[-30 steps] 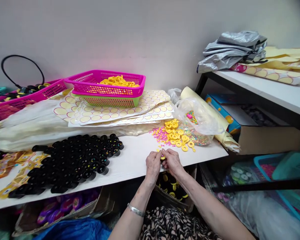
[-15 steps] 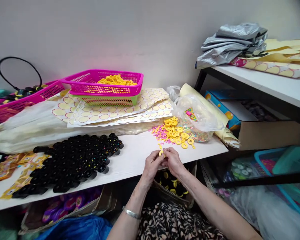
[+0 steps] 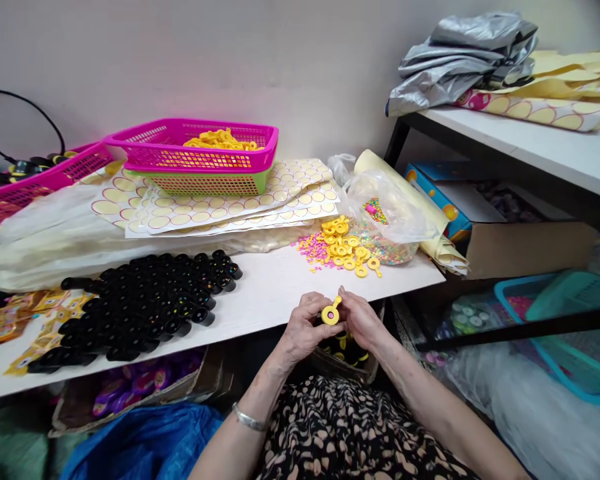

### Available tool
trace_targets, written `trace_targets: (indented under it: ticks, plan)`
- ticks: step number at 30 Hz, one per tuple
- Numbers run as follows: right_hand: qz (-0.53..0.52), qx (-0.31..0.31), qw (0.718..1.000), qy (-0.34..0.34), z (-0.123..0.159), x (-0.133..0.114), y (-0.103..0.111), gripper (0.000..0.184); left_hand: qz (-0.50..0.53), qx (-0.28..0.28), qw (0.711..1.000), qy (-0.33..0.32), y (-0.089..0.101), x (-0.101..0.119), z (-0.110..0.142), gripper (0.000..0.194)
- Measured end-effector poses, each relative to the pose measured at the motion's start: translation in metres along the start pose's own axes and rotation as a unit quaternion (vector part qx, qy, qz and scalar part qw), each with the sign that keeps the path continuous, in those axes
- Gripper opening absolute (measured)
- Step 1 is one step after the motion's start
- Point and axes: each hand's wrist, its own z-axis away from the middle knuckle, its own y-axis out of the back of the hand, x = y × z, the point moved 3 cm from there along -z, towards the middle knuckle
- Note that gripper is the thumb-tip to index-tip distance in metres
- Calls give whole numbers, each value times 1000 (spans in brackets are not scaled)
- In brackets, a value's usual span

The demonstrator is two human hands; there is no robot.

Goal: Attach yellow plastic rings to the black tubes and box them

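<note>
A small yellow ring piece [image 3: 331,313] with a short handle is pinched between both hands at the front edge of the white table [image 3: 265,297]. My left hand [image 3: 304,328] curls under it and my right hand [image 3: 360,319] grips it from the right. Just beyond lie a pile of yellow rings [image 3: 347,251] and pink beads [image 3: 314,249], beside a clear bag of coloured beads [image 3: 387,230]. A dense group of black caps [image 3: 150,303] covers the table to the left.
A pink basket of yellow rings [image 3: 195,153] sits on sticker sheets [image 3: 220,210] at the back. Another pink basket [image 3: 25,190] is far left. A box of black and yellow parts [image 3: 347,350] stands under the table. A shelf [image 3: 530,150] with silver bags rises on the right.
Both hands have drawn back from the table top toward me, lifting the yellow ring piece into view. The camera has tilted slightly downward.
</note>
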Motion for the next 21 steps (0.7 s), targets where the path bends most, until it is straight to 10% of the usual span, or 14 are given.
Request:
trace_targets:
  ticks: [7, 21]
  plan:
    - [2, -218, 972, -85, 16, -5, 6, 46, -57, -125, 990, -15, -8, 19, 9, 40]
    - [159, -253, 954, -16, 38, -17, 21, 50, -163, -200, 962, -90, -38, 30, 18, 26]
